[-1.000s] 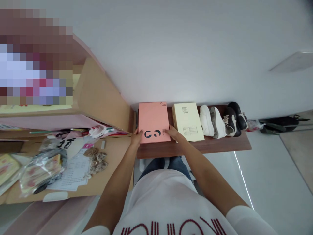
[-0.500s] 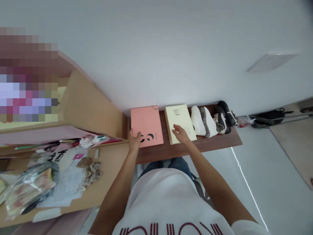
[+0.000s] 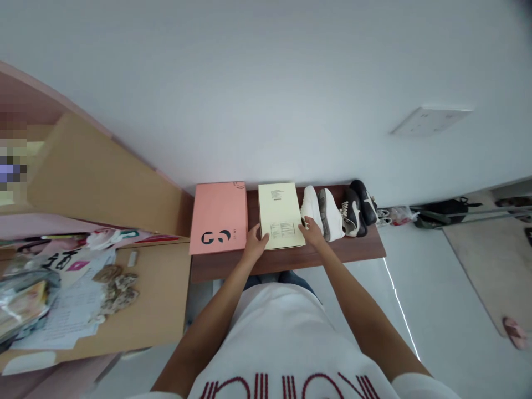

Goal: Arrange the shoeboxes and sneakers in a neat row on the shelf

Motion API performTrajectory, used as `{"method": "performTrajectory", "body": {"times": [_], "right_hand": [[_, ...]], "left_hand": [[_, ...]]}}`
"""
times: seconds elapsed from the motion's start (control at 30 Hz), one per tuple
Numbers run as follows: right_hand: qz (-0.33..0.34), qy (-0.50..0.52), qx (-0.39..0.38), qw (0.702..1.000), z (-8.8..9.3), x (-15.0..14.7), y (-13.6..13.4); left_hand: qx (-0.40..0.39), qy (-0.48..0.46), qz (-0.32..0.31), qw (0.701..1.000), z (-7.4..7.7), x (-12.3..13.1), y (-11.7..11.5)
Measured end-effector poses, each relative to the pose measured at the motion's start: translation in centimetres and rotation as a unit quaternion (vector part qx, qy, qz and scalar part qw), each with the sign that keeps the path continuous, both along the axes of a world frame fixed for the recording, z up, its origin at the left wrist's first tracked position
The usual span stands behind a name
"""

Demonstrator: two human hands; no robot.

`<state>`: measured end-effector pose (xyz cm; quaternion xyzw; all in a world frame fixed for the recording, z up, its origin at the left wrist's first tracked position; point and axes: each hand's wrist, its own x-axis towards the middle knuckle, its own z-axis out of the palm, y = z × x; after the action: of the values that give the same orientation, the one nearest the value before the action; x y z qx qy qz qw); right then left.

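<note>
A pale yellow box [image 3: 279, 209] with printed labels lies flat on a brown wooden bench [image 3: 353, 248] against the wall. My left hand [image 3: 255, 244] is at its left front side, the thumb over the top edge. Across from it, my right hand [image 3: 312, 231] grips the right front side with thumb and fingers. A larger pink box [image 3: 220, 213] with a dark logo sits to the left, clear of my left hand. Just beyond my right hand is a pair of white sneakers [image 3: 331, 216], partly covered by it.
Black sneakers [image 3: 353, 213] with white trim stand at the bench's right end. At my left, a desk [image 3: 160, 288] carries papers, hair scrunchies [image 3: 120, 288] and a plastic bag. A cardboard-coloured panel [image 3: 108, 177] rises behind it. A pink slipper [image 3: 515, 332] lies far right.
My left hand has left the pink box and come to the pale yellow box's left side. My right hand has shifted from its top to its right side. The view has swung right.
</note>
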<state>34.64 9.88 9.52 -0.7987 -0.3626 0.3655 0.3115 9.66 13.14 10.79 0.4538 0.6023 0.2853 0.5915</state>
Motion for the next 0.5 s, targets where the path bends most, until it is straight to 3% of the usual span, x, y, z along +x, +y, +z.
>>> {"method": "performTrajectory", "body": {"times": [0.27, 0.5], "right_hand": [[0.065, 0.027, -0.024, 0.997, -1.9, 0.5, 0.7], [0.034, 0.063, -0.057, 0.996, -2.2, -0.6, 2.3]], "left_hand": [[-0.054, 0.046, 0.065, 0.995, -2.9, 1.8, -0.2], [-0.096, 0.053, 0.084, 0.990, -5.2, 2.5, 2.2]]}}
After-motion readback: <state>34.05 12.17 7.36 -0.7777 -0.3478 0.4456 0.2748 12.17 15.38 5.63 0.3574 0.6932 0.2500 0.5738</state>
